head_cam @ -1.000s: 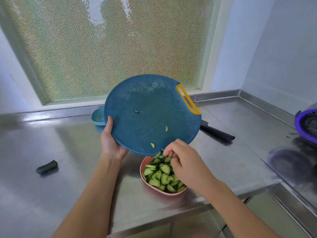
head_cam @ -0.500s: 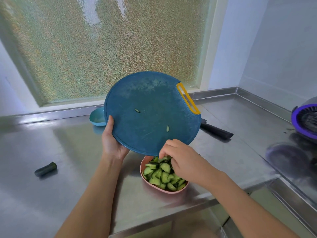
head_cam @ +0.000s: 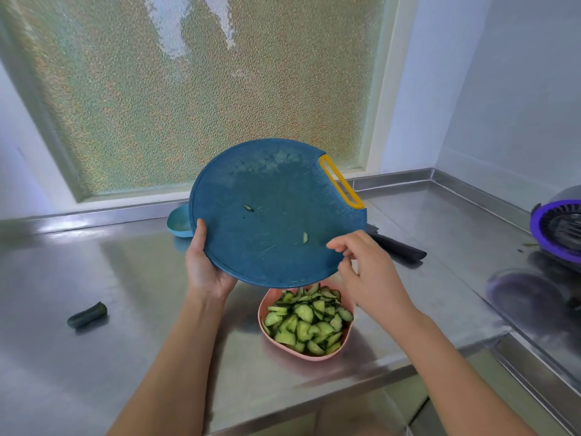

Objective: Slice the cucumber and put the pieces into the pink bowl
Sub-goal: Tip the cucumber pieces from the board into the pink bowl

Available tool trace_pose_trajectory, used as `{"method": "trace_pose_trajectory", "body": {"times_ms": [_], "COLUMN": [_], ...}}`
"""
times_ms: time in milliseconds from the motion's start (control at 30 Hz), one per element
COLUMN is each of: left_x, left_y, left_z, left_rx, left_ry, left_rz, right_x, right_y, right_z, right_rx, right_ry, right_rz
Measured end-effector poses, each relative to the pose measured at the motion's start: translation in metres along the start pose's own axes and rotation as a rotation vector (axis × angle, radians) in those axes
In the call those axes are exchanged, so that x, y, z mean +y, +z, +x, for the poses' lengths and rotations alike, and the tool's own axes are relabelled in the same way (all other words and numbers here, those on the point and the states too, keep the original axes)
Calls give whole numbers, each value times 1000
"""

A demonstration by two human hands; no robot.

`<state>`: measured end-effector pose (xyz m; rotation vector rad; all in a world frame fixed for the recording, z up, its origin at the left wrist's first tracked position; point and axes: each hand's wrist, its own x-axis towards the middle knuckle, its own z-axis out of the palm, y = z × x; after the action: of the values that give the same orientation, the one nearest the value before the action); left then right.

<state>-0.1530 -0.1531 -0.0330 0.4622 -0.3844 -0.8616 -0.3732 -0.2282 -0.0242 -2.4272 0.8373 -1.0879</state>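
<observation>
My left hand (head_cam: 206, 267) grips the left edge of a round blue cutting board (head_cam: 270, 190), which is tilted above the pink bowl (head_cam: 263, 305). The bowl holds several cucumber slices (head_cam: 306, 320). Two small cucumber bits stick to the board, one (head_cam: 248, 208) near its middle and one (head_cam: 305, 237) lower right. My right hand (head_cam: 369, 272) hovers at the board's lower right edge, fingers loosely curled and holding nothing, fingertips close to the lower bit. A cucumber end piece (head_cam: 87, 315) lies on the counter at the left.
A black-handled knife (head_cam: 397, 248) lies on the steel counter (head_cam: 125, 309) behind the board. A small blue bowl (head_cam: 178, 222) sits behind the board's left edge. A purple-rimmed appliance (head_cam: 556, 229) stands at the right. The counter's front edge runs just below the pink bowl.
My right hand has lifted out of the pink bowl and moved up to the board's lower right edge. The board is still tilted over the bowl, with one fewer bit on it.
</observation>
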Motion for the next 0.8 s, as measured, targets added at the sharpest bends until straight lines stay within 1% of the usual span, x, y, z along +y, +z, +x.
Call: {"method": "trace_pose_trajectory", "body": {"times_ms": [133,267,333,433,500,667,800], "left_x": [-1,-1,1,3,2,-7,-7], "left_y": [-7,-12,-13,-9,-7,-1,6], "left_z": [6,12,14,14,14,10,7], "left_rx": [23,56,68,77,82,127,231], "left_ry": [10,1,-7,-11,-29,-87,-117], "left_rz": [-23,-101,-129,-122,-103,-75,-95], "right_x": [11,11,10,14,21,34,33], "right_y": [-16,-33,-40,-47,-51,-63,-62], "right_z": [-3,-22,-40,-67,-80,-99,-100], "right_rx": [-17,-9,-48,-125,-153,-127,-82], "right_ry": [71,210,293,421,479,562,588], "right_rz": [44,53,77,204,247,316,397]}}
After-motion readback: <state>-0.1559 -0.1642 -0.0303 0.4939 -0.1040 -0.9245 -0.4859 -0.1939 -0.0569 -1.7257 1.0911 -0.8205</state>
